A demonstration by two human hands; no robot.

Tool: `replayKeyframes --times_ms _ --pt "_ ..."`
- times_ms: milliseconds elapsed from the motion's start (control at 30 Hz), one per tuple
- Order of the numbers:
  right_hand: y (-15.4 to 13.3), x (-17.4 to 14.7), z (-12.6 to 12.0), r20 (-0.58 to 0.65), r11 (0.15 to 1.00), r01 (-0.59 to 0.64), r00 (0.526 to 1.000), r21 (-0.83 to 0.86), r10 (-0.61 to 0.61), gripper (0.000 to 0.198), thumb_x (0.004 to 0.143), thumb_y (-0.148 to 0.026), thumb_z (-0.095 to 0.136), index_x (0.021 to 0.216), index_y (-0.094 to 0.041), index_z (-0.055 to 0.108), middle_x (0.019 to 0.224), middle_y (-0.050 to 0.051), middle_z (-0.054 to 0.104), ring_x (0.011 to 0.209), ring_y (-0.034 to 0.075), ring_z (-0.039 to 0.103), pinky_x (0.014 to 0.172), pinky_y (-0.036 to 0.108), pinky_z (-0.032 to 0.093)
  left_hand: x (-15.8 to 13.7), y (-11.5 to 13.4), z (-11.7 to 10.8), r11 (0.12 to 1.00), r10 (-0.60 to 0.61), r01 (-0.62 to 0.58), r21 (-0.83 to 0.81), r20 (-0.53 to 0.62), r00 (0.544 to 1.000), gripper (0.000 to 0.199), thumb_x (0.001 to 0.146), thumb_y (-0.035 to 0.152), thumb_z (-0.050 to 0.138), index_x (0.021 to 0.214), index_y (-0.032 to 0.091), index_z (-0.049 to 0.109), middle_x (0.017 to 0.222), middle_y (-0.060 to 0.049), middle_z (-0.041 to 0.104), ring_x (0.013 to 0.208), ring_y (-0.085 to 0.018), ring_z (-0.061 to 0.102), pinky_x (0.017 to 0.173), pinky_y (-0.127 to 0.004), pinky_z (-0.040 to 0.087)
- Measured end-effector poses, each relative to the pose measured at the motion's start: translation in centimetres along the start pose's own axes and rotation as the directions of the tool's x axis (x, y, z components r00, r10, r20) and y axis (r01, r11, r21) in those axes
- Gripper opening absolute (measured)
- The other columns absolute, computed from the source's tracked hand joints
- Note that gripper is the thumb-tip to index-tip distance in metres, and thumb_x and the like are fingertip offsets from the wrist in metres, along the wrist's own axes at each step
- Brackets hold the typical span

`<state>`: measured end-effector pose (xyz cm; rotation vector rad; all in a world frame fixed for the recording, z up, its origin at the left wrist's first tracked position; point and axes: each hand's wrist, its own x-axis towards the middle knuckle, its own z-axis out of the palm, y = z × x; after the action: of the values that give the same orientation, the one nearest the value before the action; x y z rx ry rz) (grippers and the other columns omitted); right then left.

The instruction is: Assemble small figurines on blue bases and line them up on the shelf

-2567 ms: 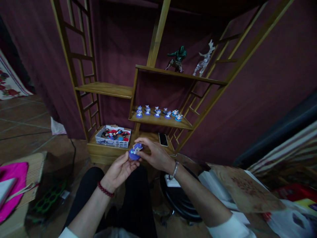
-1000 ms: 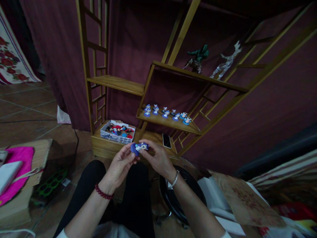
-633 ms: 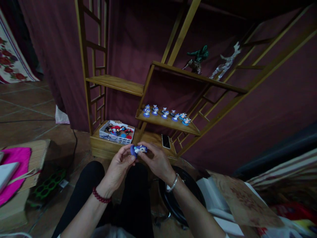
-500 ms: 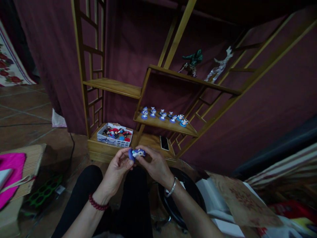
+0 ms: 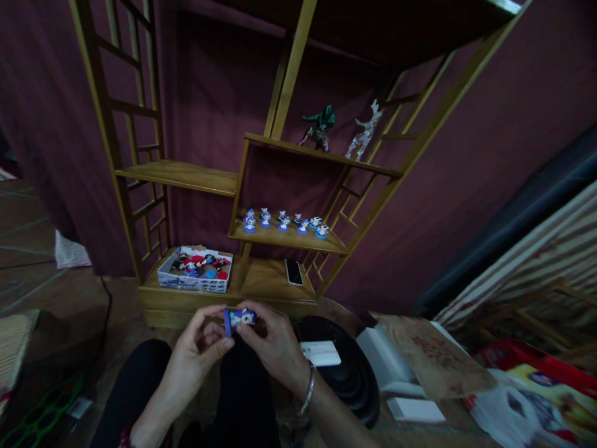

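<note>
My left hand point(image 5: 198, 351) and right hand point(image 5: 273, 345) pinch a small blue-based toy figurine point(image 5: 239, 319) between their fingertips. Beyond my fingers sits a white cardboard box of figurines point(image 5: 194, 272); past my right fingers, a black phone point(image 5: 293, 272).

The scene is dim, with a dull reddish cast. The light falls from above and ahead, catching the tall wooden lattice shelf point(image 5: 280, 186) beyond the grip. The left hand point(image 5: 196, 354) and right hand point(image 5: 275, 345) pinching the small blue-based figurine point(image 5: 239, 318) look soft and grainy. Below them the lap sinks into shadow. Straight lines bow toward the edges.
</note>
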<state>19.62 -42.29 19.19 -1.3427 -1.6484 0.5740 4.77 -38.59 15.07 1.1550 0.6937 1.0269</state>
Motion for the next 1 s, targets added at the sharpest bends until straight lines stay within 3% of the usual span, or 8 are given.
replayKeyframes --times_ms 133,333,500,733,867,1000 --pt "0.6 -1.0 0.9 -0.057 0.991 -0.094 0.993 0.091 0.099 0.020 0.074 -0.020 0.057 0.094 -0.021 0.061 0.085 0.001 0.064 0.077 0.014 0.058 0.069 0.023 0.046 -0.3 -0.3 -0.2 0.995 0.019 -0.019 0.099 -0.004 1.000 0.043 0.060 0.029 0.073 0.097 0.020 0.053 0.073 0.000 0.059 0.066 -0.012 0.053 0.060 -0.022 0.042" --pt "0.5 -1.3 1.3 -0.098 0.971 -0.135 0.983 0.197 0.157 0.017 0.071 -0.020 0.058 0.087 -0.020 0.063 0.077 -0.001 0.063 0.070 0.013 0.056 0.064 0.021 0.045 0.0 -0.5 -0.6 0.969 0.096 -0.093 0.229 -0.003 0.995 0.040 0.058 0.030 0.073 0.094 0.021 0.057 0.076 0.000 0.056 0.066 -0.013 0.053 0.059 -0.023 0.044" --pt "0.3 -1.4 1.4 -0.064 0.928 -0.191 0.973 0.320 0.223 0.015 0.069 -0.021 0.059 0.083 -0.019 0.064 0.071 -0.001 0.060 0.065 0.011 0.053 0.061 0.020 0.043 -0.1 -0.4 -1.0 0.924 0.187 -0.187 0.335 0.033 0.982 0.037 0.061 0.028 0.072 0.095 0.023 0.060 0.085 -0.002 0.055 0.075 -0.015 0.055 0.062 -0.023 0.045" --pt "0.4 -1.5 1.4 -0.004 0.821 -0.262 0.952 0.506 0.306 0.021 0.066 -0.032 0.066 0.080 -0.017 0.064 0.063 -0.003 0.054 0.056 0.009 0.047 0.052 0.019 0.040 -0.3 0.3 -1.4 0.820 0.255 -0.278 0.501 0.115 0.960 0.035 0.064 0.025 0.069 0.098 0.026 0.062 0.102 -0.006 0.055 0.101 -0.023 0.050 0.083 -0.031 0.043" --pt "0.3 -1.6 1.4 0.041 0.748 -0.306 0.936 0.588 0.350 0.022 0.063 -0.033 0.069 0.076 -0.016 0.065 0.059 -0.003 0.053 0.054 0.009 0.047 0.050 0.019 0.040 -0.3 1.3 -1.2 0.747 0.280 -0.344 0.569 0.200 0.939 0.034 0.065 0.024 0.068 0.099 0.028 0.063 0.101 -0.006 0.056 0.099 -0.023 0.051 0.084 -0.032 0.042" --pt "0.2 -1.8 1.4 0.096 0.677 -0.350 0.919 0.647 0.382 0.020 0.064 -0.030 0.069 0.076 -0.015 0.066 0.059 -0.003 0.055 0.052 0.007 0.047 0.050 0.018 0.039 -0.5 2.1 -1.0 0.736 0.271 -0.374 0.564 0.260 0.927 0.033 0.067 0.023 0.067 0.099 0.026 0.063 0.098 -0.006 0.057 0.094 -0.022 0.052 0.082 -0.030 0.042"
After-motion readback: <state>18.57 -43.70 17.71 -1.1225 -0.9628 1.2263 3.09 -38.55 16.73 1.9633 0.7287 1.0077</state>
